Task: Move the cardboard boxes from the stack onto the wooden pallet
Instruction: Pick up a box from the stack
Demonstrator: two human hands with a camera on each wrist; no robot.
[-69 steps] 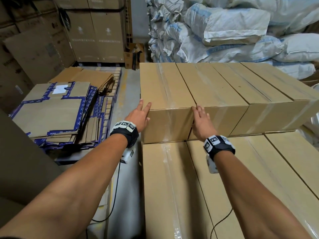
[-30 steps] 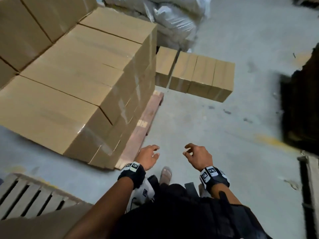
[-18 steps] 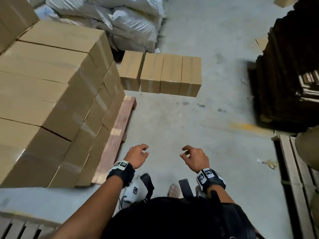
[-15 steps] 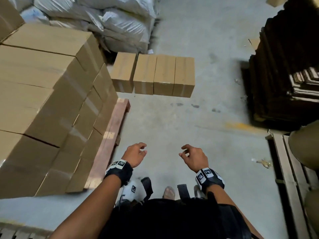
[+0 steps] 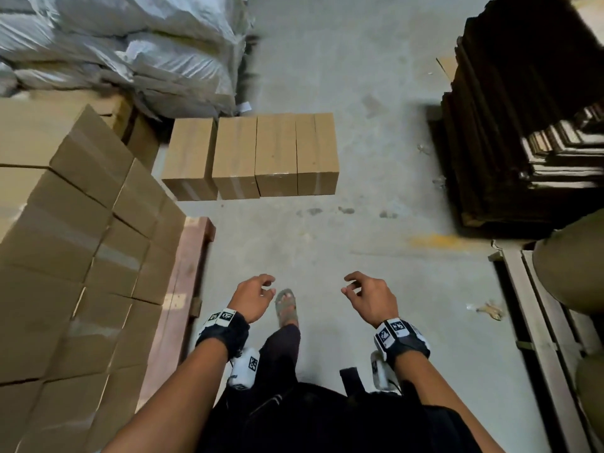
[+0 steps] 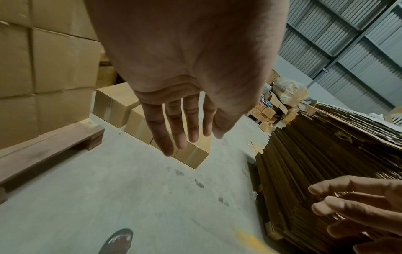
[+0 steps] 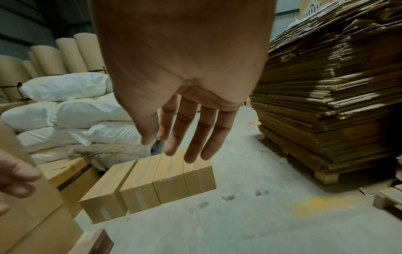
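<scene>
Walking empty-handed: left hand (image 5: 253, 297) and right hand (image 5: 371, 297) loosely open; pallet (image 5: 183, 289) already stacked high; four boxes (image 5: 251, 156) on the floor, probably remaining.

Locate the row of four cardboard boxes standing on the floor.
In the head view the row of four boxes sits ahead of both hands, on the concrete floor, just below the white sacks and beyond the wooden pallet's end.
</scene>
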